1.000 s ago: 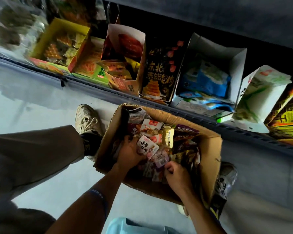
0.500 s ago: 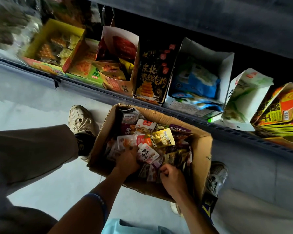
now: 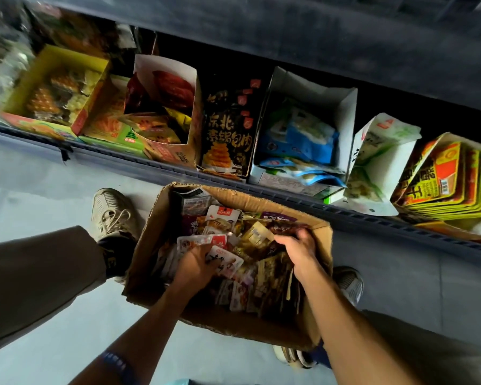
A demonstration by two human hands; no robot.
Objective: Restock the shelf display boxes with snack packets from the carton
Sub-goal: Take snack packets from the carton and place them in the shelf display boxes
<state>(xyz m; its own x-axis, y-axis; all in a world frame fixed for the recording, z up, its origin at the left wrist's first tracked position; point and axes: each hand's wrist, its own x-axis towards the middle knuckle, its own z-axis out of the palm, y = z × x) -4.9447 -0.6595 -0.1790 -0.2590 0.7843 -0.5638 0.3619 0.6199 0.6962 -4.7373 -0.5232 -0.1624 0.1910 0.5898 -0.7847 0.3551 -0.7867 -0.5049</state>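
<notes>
A brown cardboard carton (image 3: pixel 156 226) sits on the floor between my feet, full of mixed snack packets. My left hand (image 3: pixel 196 266) is inside it and holds a small stack of white-and-red packets (image 3: pixel 225 259). My right hand (image 3: pixel 299 247) reaches into the far right of the carton, fingers curled over dark and yellow packets (image 3: pixel 257 237). Above, the shelf holds a row of display boxes: a yellow one (image 3: pixel 95 87), a red-and-white one (image 3: pixel 164 70), a black one (image 3: pixel 228 129) and a white one (image 3: pixel 345 107) with blue packets.
The grey shelf rail (image 3: pixel 372 215) runs just behind the carton. More boxes stand at the right: a white-green one (image 3: pixel 381 151) and a yellow-red stack (image 3: pixel 450 179). My shoes (image 3: pixel 111 212) flank the carton on the pale floor (image 3: pixel 39 176). An upper shelf overhangs.
My right hand has moved from the near side of the carton to its far right corner. My left hand stays in the middle with the white-and-red packets.
</notes>
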